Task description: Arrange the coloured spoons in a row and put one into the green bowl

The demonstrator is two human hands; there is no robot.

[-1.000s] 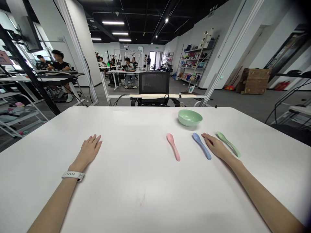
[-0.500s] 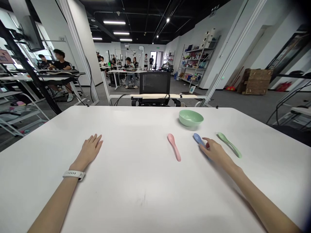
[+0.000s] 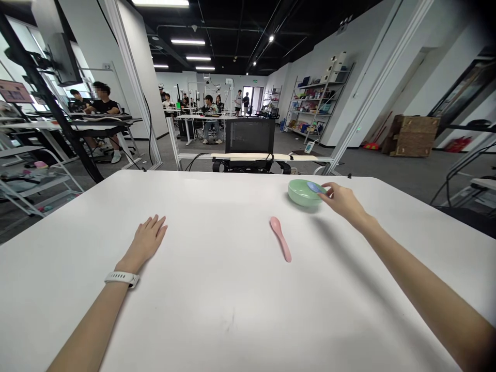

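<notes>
Closest on the white table (image 3: 217, 315), the left hand (image 3: 147, 243) is laid flat with its fingers slightly spread, nothing being held, and a white watch band (image 3: 121, 279) is worn at the wrist. To the left of the right hand (image 3: 343, 200), a pink spoon (image 3: 280, 238) is lying on the tabletop. In that hand's closed fingers a blue spoon (image 3: 314, 187) is pinched, its scoop carried over the rim of a green bowl (image 3: 300, 199) just beyond the fingertips. Holding the spoon at the rim is judged to be the step in hand, and care around that rim is judged to be called for. Farther beyond the hand, a black monitor (image 3: 250, 136) is seen.
</notes>
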